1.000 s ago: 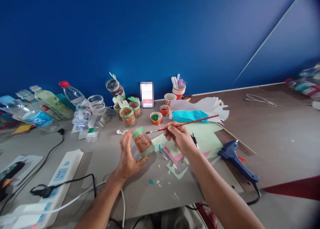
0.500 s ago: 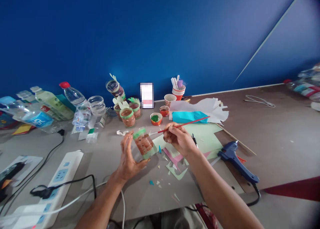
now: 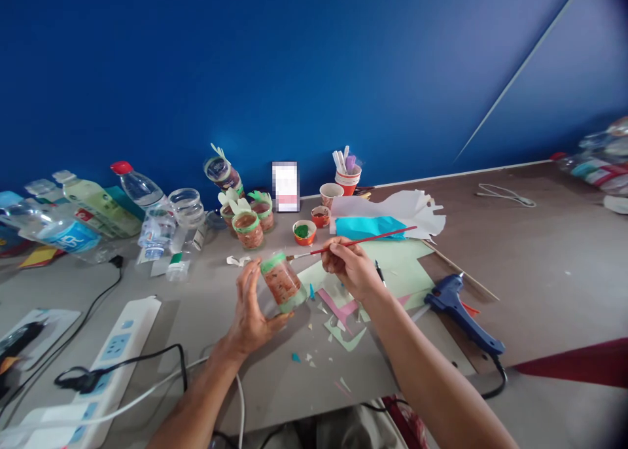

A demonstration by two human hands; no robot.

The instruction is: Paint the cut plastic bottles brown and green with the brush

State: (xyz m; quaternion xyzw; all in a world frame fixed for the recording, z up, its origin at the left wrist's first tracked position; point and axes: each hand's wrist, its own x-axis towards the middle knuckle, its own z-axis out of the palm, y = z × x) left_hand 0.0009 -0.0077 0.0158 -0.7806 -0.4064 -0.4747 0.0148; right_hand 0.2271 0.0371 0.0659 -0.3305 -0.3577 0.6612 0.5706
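Observation:
My left hand (image 3: 251, 311) holds a small clear jar (image 3: 282, 282) tilted above the table; the jar has green bands at both ends and red-brown paint on its side. My right hand (image 3: 349, 266) pinches a thin red paintbrush (image 3: 363, 241), whose bristle tip lies just right of the jar's upper end. Behind the jar stand several similar painted jars (image 3: 249, 229) with green rims. A small orange cup of green paint (image 3: 304, 232) and another of red-brown paint (image 3: 320, 215) sit beyond the brush.
A blue glue gun (image 3: 461, 313) lies at the right on the board. Sheets of white, teal and pale green paper (image 3: 392, 230) lie behind my right hand, scraps below. Plastic bottles (image 3: 98, 203) crowd the left. A white power strip (image 3: 112, 357) with cables lies at the front left.
The brush tip went in to the jar's upper end half a second ago and has drawn back a little to the right. The jar stays tilted in my left hand.

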